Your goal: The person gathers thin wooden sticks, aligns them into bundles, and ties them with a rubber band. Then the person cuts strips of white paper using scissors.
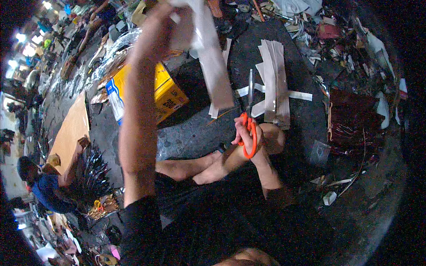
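Note:
Smeared by motion, my left hand [176, 26] is raised at the top of the head view, at the upper end of a long pale strip [214, 73]. The strip hangs down toward the middle of the floor. My right hand [246, 133] is closed on orange-handled scissors [250, 144], whose blades point away from me. Just beyond it, a stack of long whitish strips [276, 75] lies on the dark floor. A narrow white strip [301, 95] sticks out crosswise from under the stack.
A yellow cardboard box [171, 95] stands behind my left forearm. At the left, another person [51, 188] sits near a brown board [73, 126]. Scraps [328, 31] litter the far right, near a dark red sheet [355, 119]. My bare legs [208, 168] are folded in front of me.

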